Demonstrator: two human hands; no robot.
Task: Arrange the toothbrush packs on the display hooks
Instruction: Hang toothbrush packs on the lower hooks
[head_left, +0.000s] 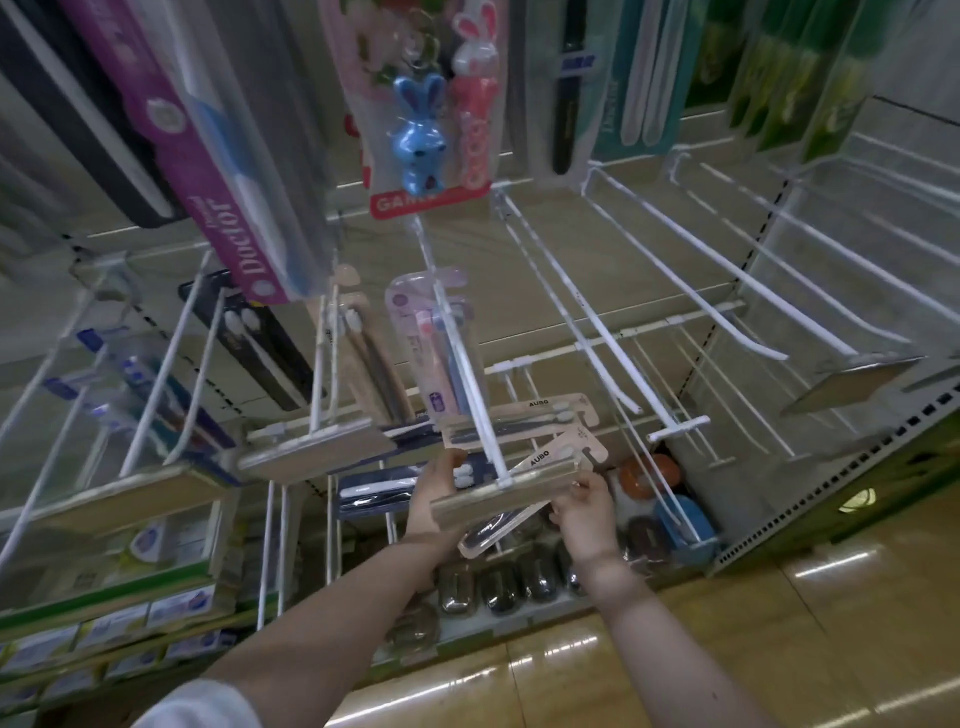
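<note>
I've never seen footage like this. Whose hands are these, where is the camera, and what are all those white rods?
No machine here: a person wears one camera on the head, looking down at their own arms. The left hand and right hand grip beige AUBO toothbrush packs at the tip of a white display hook, where a pink pack already hangs. The hooks on the right are bare. A bunny toothbrush pack hangs above.
</note>
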